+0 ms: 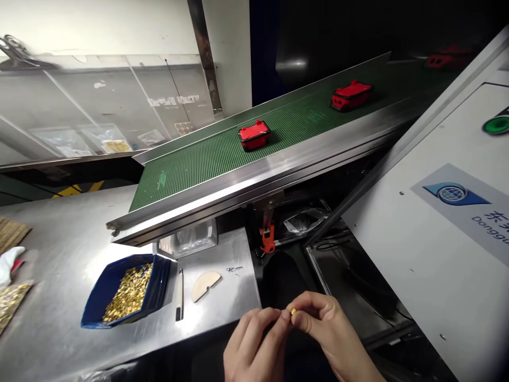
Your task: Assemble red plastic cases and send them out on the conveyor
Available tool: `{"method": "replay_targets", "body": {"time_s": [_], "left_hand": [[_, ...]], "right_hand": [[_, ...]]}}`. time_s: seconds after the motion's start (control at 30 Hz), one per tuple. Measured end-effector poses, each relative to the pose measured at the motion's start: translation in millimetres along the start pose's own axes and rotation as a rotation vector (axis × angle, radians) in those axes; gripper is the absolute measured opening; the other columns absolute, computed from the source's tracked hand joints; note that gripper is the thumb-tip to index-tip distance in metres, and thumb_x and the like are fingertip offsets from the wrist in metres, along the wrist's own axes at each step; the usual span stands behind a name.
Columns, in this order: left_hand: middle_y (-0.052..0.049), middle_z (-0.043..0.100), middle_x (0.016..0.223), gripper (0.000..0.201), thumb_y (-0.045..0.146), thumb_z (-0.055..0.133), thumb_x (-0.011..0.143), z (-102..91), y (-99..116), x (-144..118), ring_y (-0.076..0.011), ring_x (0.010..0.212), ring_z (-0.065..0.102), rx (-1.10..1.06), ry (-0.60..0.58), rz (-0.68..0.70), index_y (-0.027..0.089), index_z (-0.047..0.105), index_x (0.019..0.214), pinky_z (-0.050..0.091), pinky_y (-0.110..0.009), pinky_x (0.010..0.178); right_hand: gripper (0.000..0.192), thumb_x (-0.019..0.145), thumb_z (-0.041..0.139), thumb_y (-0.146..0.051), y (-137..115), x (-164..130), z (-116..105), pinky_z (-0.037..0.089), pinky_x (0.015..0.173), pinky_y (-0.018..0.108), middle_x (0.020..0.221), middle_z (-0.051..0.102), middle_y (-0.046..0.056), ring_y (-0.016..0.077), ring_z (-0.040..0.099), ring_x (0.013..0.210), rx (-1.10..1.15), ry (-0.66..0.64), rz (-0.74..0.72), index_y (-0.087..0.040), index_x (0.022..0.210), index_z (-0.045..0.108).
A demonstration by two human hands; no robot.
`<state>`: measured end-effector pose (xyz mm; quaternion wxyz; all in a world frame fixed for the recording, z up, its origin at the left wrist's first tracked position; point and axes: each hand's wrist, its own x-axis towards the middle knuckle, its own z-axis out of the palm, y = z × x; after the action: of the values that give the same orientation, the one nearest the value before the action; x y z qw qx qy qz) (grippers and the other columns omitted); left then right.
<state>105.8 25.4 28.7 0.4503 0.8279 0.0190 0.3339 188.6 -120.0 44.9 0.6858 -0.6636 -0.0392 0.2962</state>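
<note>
Both hands are brought together low in the view, just off the near edge of the steel worktable (59,249). A small brass-coloured piece (293,311) is pinched at the fingertips where the left hand (254,347) and the right hand (334,331) meet; the fingers of both are curled narrowly around it, and which hand bears most of the grip cannot be told.

The piece is held over a dark gap between the table and the white machine cabinet (437,223). Should the pinch loosen, it could be lost into that recess, where it would be hard to find among the cables and the crumpled foil bag (304,220). So little of it is gripped that a slight twist of the fingers might be enough to flick it away.

On the table, a blue bin (159,281) filled with like brass pieces (129,294) is set to the left of the hands, well apart from them. Beside it lie a dark slim tool (180,294) and a pale half-disc (204,284).

Above the table a green conveyor belt (207,159) is carried on a steel frame, sloping up to the right. Two red housings (254,134) (352,95) are seen on it, well apart, and more red parts show dimly in the dark beyond. An orange clip (268,240) hangs under the frame. Clear panels with small bags behind them line the wall at the left.
</note>
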Motion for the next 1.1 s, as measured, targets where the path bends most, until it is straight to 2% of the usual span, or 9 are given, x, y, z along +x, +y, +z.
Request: {"method": "replay_targets", "body": {"time_s": [0.13, 0.23, 0.33, 0.47, 0.53, 0.63, 0.7, 0.83, 1.1], "left_hand": [[-0.005, 0.067, 0.095, 0.025, 0.001, 0.066, 0.091, 4.0, 8.0, 7.3, -0.014, 0.084, 0.067, -0.207, 0.038, -0.102, 0.021, 0.075, 0.105, 0.056, -0.023, 0.074], [-0.002, 0.066, 0.091, 0.015, 0.008, 0.069, 0.091, 0.0, 6.9, 7.1, -0.0131, 0.083, 0.067, -0.396, 0.031, -0.296, 0.022, 0.074, 0.096, 0.055, -0.021, 0.075], [-0.003, 0.066, 0.089, 0.003, 0.02, 0.074, 0.091, -5.3, 2.1, 2.8, -0.0137, 0.079, 0.065, -0.541, -0.008, -0.487, 0.022, 0.075, 0.09, 0.053, -0.021, 0.068], [-0.005, 0.065, 0.095, 0.01, 0.031, 0.072, 0.092, -8.2, -0.6, -2.9, -0.0158, 0.081, 0.065, -0.603, 0.007, -0.675, 0.021, 0.075, 0.091, 0.053, -0.021, 0.065], [-0.005, 0.067, 0.096, 0.011, 0.032, 0.07, 0.094, -8.2, 0.1, -3.8, -0.0159, 0.083, 0.066, -0.576, -0.015, -0.688, 0.022, 0.075, 0.093, 0.053, -0.021, 0.068], [-0.005, 0.069, 0.092, 0.015, 0.033, 0.067, 0.096, -8.7, 1.4, -3.3, -0.0154, 0.082, 0.065, -0.541, -0.103, -0.668, 0.022, 0.075, 0.093, 0.051, -0.02, 0.069], [-0.004, 0.07, 0.088, 0.018, 0.035, 0.066, 0.097, -9.9, 1.8, -2.8, -0.0154, 0.081, 0.065, -0.537, -0.148, -0.675, 0.021, 0.074, 0.091, 0.051, -0.02, 0.07], [-0.003, 0.071, 0.082, 0.021, 0.038, 0.065, 0.097, -13.5, 1.5, -3.5, -0.0146, 0.077, 0.063, -0.514, -0.179, -0.71, 0.02, 0.074, 0.089, 0.049, -0.02, 0.072], [-0.003, 0.068, 0.08, 0.028, 0.044, 0.064, 0.097, -19.5, -2.9, -8.3, -0.0122, 0.068, 0.057, -0.506, -0.235, -0.775, 0.019, 0.075, 0.096, 0.042, -0.019, 0.056]], "right_hand": [[0.023, 0.082, 0.083, -0.044, -8.7, -3.5, -3.6, 0.055, 0.084, 0.026, 0.09, 0.079, 0.004, 0.0196, 0.072, 0.089, -0.084, -0.028, 0.022, -0.023, 0.093, 0.08], [0.026, 0.09, 0.073, -0.047, -13.4, -3.4, -1.9, 0.054, 0.088, 0.028, 0.094, 0.076, 0.004, 0.0186, 0.071, 0.092, -0.062, -0.043, 0.003, -0.023, 0.1, 0.074], [0.027, 0.098, 0.061, -0.049, -15.5, -3.2, -1.8, 0.051, 0.083, 0.027, 0.086, 0.071, 0.002, 0.0159, 0.066, 0.086, -0.151, -0.067, -0.067, -0.023, 0.098, 0.064], [0.031, 0.106, 0.042, -0.047, -16.6, -3.7, -2.6, 0.047, 0.074, 0.027, 0.075, 0.064, -0.001, 0.0133, 0.06, 0.075, -0.296, -0.158, -0.186, -0.023, 0.094, 0.058], [0.031, 0.108, 0.039, -0.041, -18.3, -3.1, -1.4, 0.047, 0.075, 0.026, 0.08, 0.063, -0.001, 0.0121, 0.061, 0.078, -0.399, -0.188, -0.265, -0.024, 0.095, 0.062], [0.022, 0.106, 0.047, -0.03, -22.2, -0.1, 1.4, 0.05, 0.081, 0.023, 0.098, 0.066, 0.0, 0.011, 0.065, 0.091, -0.545, -0.225, -0.343, -0.028, 0.109, 0.069], [0.024, 0.104, 0.053, -0.027, -24.7, 2.4, 2.6, 0.053, 0.085, 0.023, 0.106, 0.068, -0.001, 0.0113, 0.066, 0.098, -0.556, -0.264, -0.348, -0.032, 0.118, 0.071], [0.029, 0.101, 0.058, -0.024, -27.7, 5.2, 3.4, 0.057, 0.086, 0.024, 0.105, 0.071, -0.001, 0.0118, 0.069, 0.097, -0.502, -0.322, -0.308, -0.035, 0.122, 0.074], [0.029, 0.101, 0.061, -0.03, -27.7, 2.1, 6.3, 0.055, 0.083, 0.022, 0.104, 0.067, -0.001, 0.0106, 0.067, 0.095, -0.566, -0.362, -0.266, -0.04, 0.124, 0.074]]}}
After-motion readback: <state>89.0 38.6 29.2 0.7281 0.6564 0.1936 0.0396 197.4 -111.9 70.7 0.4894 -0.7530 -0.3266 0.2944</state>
